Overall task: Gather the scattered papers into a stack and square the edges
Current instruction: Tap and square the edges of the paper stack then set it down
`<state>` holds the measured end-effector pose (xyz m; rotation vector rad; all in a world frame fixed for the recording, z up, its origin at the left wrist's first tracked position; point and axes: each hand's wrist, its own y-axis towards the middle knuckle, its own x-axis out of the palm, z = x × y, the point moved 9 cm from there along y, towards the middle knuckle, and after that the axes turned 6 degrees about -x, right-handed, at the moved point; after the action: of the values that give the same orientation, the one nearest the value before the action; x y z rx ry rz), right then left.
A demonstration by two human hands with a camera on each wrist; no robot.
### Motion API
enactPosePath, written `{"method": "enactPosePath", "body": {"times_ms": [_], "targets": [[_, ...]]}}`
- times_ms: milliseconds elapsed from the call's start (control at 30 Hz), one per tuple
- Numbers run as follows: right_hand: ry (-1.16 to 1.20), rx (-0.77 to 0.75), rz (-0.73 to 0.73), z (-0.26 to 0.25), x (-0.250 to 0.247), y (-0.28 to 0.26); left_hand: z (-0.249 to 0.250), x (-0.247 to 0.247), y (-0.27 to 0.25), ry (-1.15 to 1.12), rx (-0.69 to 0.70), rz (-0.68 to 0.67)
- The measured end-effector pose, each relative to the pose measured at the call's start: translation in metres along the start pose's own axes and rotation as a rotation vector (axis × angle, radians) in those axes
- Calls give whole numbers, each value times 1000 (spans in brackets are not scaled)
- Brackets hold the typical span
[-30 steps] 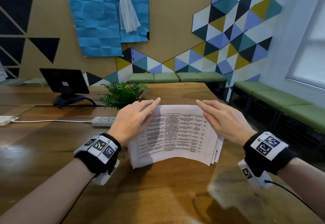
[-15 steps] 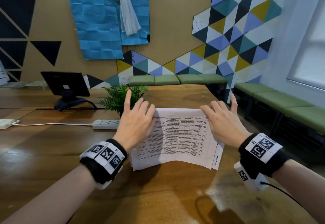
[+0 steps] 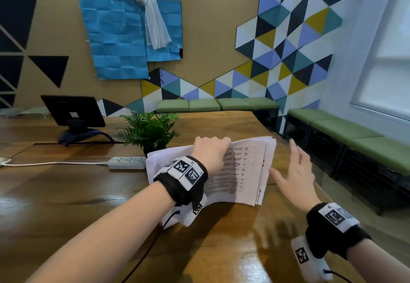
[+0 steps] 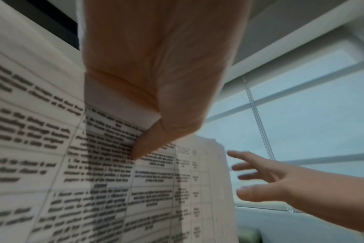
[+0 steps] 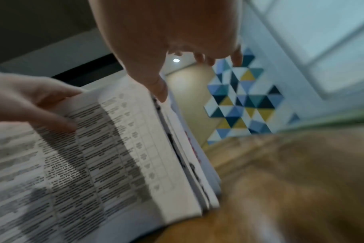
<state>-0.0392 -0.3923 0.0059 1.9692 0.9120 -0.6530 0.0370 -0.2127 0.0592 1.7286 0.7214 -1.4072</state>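
A stack of white printed papers (image 3: 248, 171) with tables of text stands tilted up on the wooden table (image 3: 66, 194), its near edge resting on the wood. My left hand (image 3: 210, 149) grips the stack's far top edge, thumb on the printed face (image 4: 139, 151) and fingers behind. The right edges of the sheets (image 5: 189, 164) are slightly fanned. My right hand (image 3: 295, 171) hovers just right of the stack with fingers spread, holding nothing; in the left wrist view it (image 4: 260, 177) sits beside the paper's edge.
A small potted fern (image 3: 148, 131) and a white power strip (image 3: 127, 162) with its cord lie just behind and left of the stack. A black tablet on a stand (image 3: 73, 111) is at the far left. Green benches (image 3: 355, 131) line the walls at right.
The left hand moved from lying flat on the stack to gripping its far edge and tilting it up. The right hand came off the papers and drew back to the right, fingers spread.
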Motion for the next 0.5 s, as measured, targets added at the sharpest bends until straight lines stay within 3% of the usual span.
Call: {"method": "enactPosePath", "body": {"times_ms": [100, 167, 267, 367, 433, 500], "targets": [[339, 283, -168, 34, 27, -21, -20, -16, -7, -117, -36, 104], [500, 370, -277, 39, 44, -29, -45, -33, -12, -286, -110, 168], [698, 378, -436, 21, 56, -26, -82, -34, -21, -710, -228, 163], [821, 356, -617, -10, 66, -21, -97, -5, -35, -1157, -341, 17], [935, 318, -663, -33, 69, -15, -98, 17, -42, -1346, -414, -68], [1085, 314, -639, -53, 64, -7, -103, 30, -50, -1424, -482, -14]]}}
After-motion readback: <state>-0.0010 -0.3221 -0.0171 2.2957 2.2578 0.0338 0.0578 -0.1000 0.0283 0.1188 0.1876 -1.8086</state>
